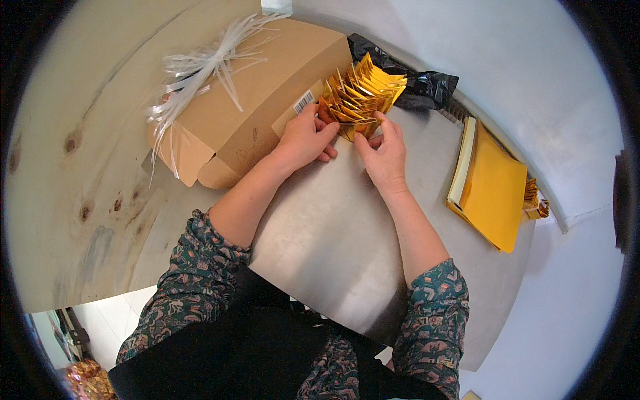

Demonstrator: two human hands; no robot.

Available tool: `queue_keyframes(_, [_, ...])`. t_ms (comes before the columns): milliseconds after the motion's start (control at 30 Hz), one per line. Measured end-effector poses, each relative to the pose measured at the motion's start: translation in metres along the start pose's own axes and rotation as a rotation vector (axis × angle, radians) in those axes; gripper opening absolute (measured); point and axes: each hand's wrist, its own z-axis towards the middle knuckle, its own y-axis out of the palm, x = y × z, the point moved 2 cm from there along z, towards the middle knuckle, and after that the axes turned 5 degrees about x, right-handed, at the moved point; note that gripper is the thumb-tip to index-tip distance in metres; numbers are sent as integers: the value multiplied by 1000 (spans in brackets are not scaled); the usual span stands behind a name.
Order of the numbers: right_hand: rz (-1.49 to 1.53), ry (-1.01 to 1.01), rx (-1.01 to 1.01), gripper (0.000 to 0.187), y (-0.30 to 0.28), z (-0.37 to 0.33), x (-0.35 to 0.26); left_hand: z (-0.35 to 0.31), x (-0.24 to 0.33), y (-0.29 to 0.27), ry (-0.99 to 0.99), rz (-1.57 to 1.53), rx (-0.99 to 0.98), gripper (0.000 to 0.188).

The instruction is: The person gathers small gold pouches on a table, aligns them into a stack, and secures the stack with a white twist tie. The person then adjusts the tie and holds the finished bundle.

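Note:
A row of shiny gold folded foil pieces (363, 90) stands close-packed on the metal table, against the side of a brown cardboard box. My left hand (307, 139) is at the left of the row's near end, thumb and fingers closed on the nearest gold foil piece (352, 130). On its right edge my right hand (385, 155) pinches the same piece between thumb and forefinger. The folds in the foil between my hands are partly hidden by my fingers.
The cardboard box (267, 80) carries a bundle of clear plastic strips (213, 63). Black plastic (427, 87) lies behind the foil row. At the right, a stack of yellow-gold sheets (493, 187) rests near the metal table's (327, 233) edge, beside a small bundle of gold pieces (535, 200).

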Motion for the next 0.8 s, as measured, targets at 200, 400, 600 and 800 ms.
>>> queue_keyframes(200, [2,-17,15,53,1,1,2,6,-4,1,-11,-6,-48,66])
queue_keyframes(400, [9,-20,14,45,1,1,0,6,-7,1,-27,-31,-36,61])
queue_keyframes(600, [70,134,-121,39,4,1,5,6,-7,0,-6,-8,-54,45])
queue_keyframes(800, [197,77,-96,37,11,0,11,5,-7,0,6,5,-37,43])
